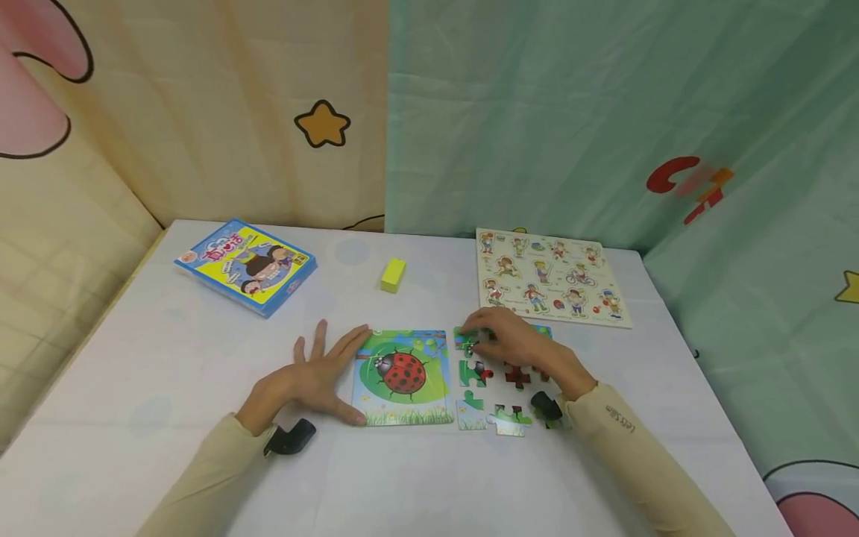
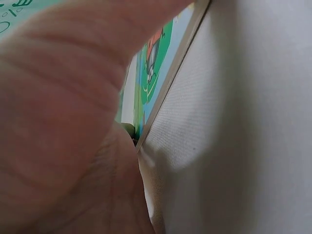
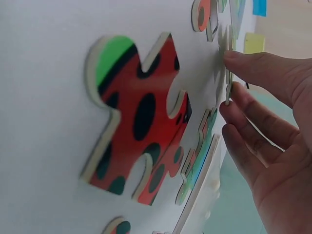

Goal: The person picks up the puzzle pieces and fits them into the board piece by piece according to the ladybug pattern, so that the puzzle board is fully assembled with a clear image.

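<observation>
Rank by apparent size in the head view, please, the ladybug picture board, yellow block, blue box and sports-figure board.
1. sports-figure board
2. ladybug picture board
3. blue box
4. yellow block
The ladybug picture board lies nearer the camera than the others, so its true rank is unsure.

The ladybird picture board (image 1: 436, 384) shows 1 red ladybird (image 1: 406, 373) with black spots, over green and light blue. The small block (image 1: 393, 276) is plain yellow. The cream curtain (image 1: 221, 112) has 1 black-outlined orange star (image 1: 323, 124).
</observation>
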`<control>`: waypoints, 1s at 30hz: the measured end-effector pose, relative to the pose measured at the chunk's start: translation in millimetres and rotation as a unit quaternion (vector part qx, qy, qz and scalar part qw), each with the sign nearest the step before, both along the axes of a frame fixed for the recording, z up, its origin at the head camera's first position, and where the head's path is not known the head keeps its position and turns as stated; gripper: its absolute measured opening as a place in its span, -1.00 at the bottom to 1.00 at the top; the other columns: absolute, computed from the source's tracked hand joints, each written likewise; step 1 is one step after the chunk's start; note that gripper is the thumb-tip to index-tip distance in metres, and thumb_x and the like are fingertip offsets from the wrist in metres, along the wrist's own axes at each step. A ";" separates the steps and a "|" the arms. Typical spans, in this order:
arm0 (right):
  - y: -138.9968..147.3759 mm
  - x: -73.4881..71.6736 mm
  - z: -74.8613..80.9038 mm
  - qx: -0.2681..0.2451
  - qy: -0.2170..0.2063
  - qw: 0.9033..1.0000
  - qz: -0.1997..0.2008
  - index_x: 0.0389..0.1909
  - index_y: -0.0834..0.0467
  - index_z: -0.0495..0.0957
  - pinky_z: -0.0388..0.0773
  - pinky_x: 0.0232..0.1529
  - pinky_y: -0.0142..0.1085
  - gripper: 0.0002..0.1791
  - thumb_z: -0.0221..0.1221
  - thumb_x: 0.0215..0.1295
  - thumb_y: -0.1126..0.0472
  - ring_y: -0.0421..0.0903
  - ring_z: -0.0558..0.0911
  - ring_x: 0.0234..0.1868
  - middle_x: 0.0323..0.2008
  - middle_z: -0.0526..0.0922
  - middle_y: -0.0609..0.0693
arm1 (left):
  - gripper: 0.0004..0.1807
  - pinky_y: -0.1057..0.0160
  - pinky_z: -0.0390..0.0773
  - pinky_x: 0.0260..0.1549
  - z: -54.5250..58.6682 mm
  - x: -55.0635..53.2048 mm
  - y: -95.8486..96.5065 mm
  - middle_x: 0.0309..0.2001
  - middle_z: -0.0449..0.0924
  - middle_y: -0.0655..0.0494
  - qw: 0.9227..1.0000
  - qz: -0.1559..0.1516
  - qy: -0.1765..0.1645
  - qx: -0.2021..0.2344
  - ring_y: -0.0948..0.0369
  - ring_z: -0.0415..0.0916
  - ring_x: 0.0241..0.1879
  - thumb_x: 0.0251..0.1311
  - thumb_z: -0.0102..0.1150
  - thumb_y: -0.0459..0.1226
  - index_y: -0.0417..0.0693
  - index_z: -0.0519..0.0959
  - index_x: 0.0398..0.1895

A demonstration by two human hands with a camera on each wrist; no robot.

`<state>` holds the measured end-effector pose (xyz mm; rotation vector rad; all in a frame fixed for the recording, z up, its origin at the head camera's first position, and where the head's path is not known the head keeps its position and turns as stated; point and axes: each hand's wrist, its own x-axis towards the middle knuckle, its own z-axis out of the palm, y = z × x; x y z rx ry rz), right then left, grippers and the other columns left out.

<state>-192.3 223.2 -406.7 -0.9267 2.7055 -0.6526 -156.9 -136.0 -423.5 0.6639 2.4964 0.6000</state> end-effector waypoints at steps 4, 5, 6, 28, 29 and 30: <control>-0.6 -2.7 -0.1 0.000 0.000 1.000 -0.005 0.11 0.13 0.66 0.50 0.26 0.01 -0.66 0.31 0.32 0.22 0.06 0.55 0.22 0.16 0.61 0.05 | 0.52 -0.66 -0.49 0.22 1.0 -0.8 0.4 0.63 -0.39 -0.05 1.000 -0.002 -0.001 -0.001 -0.49 -0.70 0.45 -0.29 0.58 0.25 0.04 -0.24 0.62; -1.7 -3.1 -0.1 0.000 0.001 1.000 -0.003 0.11 0.13 0.66 0.50 0.26 0.01 -0.66 0.31 0.33 0.21 0.05 0.55 0.22 0.16 0.61 0.05 | 0.52 -0.66 -0.49 0.22 1.3 -1.1 0.4 0.63 -0.40 -0.05 1.000 -0.003 0.000 -0.003 -0.49 -0.70 0.45 -0.29 0.58 0.25 0.04 -0.24 0.62; -3.1 -3.4 0.0 -0.002 0.002 1.000 0.000 0.11 0.13 0.66 0.50 0.26 0.00 -0.66 0.30 0.33 0.20 0.05 0.55 0.22 0.16 0.61 0.04 | 0.52 -0.65 -0.49 0.22 1.7 -1.5 0.4 0.63 -0.40 -0.04 1.000 -0.004 0.001 -0.004 -0.48 -0.70 0.45 -0.29 0.58 0.25 0.04 -0.25 0.62; -86.8 -1.6 5.3 0.052 0.003 0.996 0.068 0.13 0.08 0.64 0.46 0.33 -0.15 -0.66 0.26 0.39 0.09 -0.05 0.50 0.27 0.18 0.60 -0.03 | 0.52 -0.66 -0.48 0.22 -1.2 -1.6 -2.3 0.64 -0.41 -0.04 1.000 -0.007 0.005 -0.005 -0.49 -0.70 0.45 -0.29 0.56 0.28 0.06 -0.26 0.62; -91.0 -1.6 5.0 0.056 0.002 0.996 0.069 0.13 0.08 0.64 0.46 0.33 -0.17 -0.65 0.26 0.39 0.08 -0.07 0.50 0.27 0.18 0.60 -0.04 | 0.51 -0.66 -0.48 0.22 -1.2 -1.8 -2.3 0.64 -0.41 -0.04 1.000 -0.007 0.005 -0.006 -0.49 -0.70 0.45 -0.28 0.56 0.29 0.07 -0.26 0.62; -95.2 -1.5 4.9 0.059 0.001 0.996 0.070 0.13 0.08 0.64 0.46 0.33 -0.18 -0.65 0.26 0.39 0.08 -0.08 0.50 0.26 0.17 0.60 -0.05 | 0.51 -0.66 -0.47 0.22 -1.3 -2.0 -2.2 0.64 -0.41 -0.03 1.000 -0.007 0.004 -0.006 -0.49 -0.69 0.45 -0.28 0.55 0.29 0.07 -0.26 0.62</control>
